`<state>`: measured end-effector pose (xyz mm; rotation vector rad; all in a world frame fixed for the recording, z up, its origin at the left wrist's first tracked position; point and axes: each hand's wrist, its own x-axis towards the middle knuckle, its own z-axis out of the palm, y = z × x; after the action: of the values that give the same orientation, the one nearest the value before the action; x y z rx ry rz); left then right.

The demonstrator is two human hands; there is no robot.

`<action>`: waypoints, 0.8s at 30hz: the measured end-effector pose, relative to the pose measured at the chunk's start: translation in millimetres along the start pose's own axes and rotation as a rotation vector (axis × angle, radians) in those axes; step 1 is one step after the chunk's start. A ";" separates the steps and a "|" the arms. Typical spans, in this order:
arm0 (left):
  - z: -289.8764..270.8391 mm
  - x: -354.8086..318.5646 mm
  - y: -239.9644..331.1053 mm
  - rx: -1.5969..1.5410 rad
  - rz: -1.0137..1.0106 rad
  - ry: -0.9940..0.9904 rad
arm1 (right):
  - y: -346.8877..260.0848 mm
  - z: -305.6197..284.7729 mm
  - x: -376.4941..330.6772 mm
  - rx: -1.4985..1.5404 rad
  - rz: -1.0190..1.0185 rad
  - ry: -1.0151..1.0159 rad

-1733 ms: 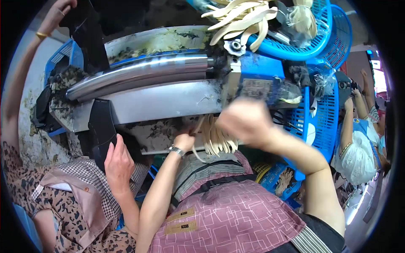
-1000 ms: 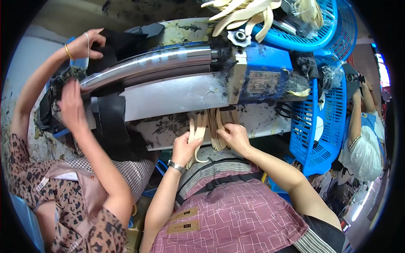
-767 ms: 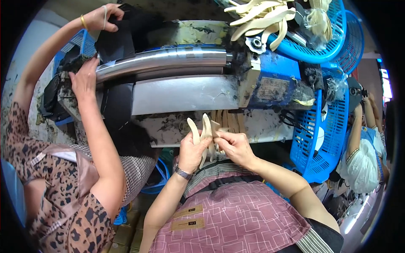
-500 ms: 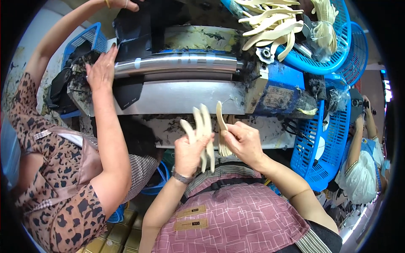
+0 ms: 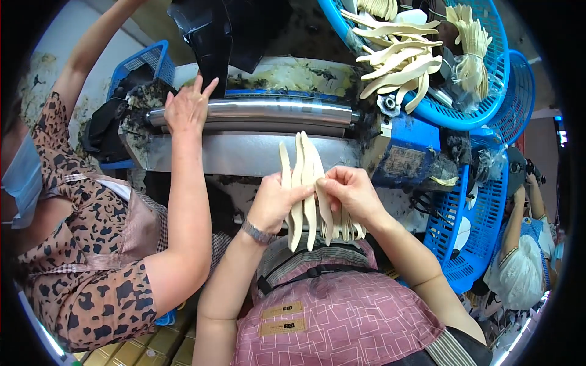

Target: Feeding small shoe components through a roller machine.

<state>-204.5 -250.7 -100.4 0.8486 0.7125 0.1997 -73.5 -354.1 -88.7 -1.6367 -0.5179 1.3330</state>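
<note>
Several cream, wavy flat strips are fanned upright in my left hand, its thumb pressed across them. My right hand pinches the edge of the rightmost strip between thumb and fingertips, right beside the left thumb. Below the right palm hangs a bunch of similar strips, lower ends showing; their upper part is hidden by the hand. Both hands are above my lap, in front of a machine with a shiny metal roller.
At the left a co-worker's hand is over the roller, near a dark sheet. A blue basket at the upper right holds loose and bundled cream strips. Another blue basket stands to my right, beside the machine's blue housing.
My right hand has brought its strip left against the fan in my left hand. The co-worker's hand has moved right along the roller, and the dark sheet has lifted off it.
</note>
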 end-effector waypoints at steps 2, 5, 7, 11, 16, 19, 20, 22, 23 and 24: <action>-1.8 14.4 0.8 0.011 -0.008 0.030 | -4.3 2.3 12.9 0.016 0.020 0.063; -3.9 37.6 -0.5 -0.176 -0.226 0.091 | -9.2 -1.2 31.7 -0.215 0.024 0.120; -9.0 43.9 -4.6 -0.251 -0.229 0.071 | -8.5 -4.2 36.9 -0.384 -0.032 0.095; -19.9 66.2 -4.1 -0.293 -0.380 -0.046 | -16.0 -5.8 49.6 -1.119 -0.632 0.479; -26.2 100.6 17.3 -0.296 -0.559 -0.085 | -60.8 -5.3 125.9 -1.258 -0.631 0.365; -26.7 104.9 38.1 0.063 -0.432 -0.025 | -84.1 -8.3 184.6 -1.183 -0.225 -0.079; -27.9 101.0 43.1 0.292 -0.384 0.024 | -84.6 -7.3 196.5 -1.085 -0.097 -0.201; -27.8 90.0 50.3 0.586 -0.300 0.054 | -87.6 -13.8 212.0 -1.029 0.008 -0.326; -28.4 83.8 51.2 0.632 -0.290 0.068 | -88.6 -17.1 216.1 -1.080 0.017 -0.343; -26.3 74.3 50.9 0.747 -0.306 0.076 | -88.4 -17.9 215.8 -1.093 -0.020 -0.352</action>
<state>-159.8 -168.9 -111.1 1.4256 0.9975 -0.3356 32.2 -149.1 -127.8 -2.2008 -1.6840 1.4097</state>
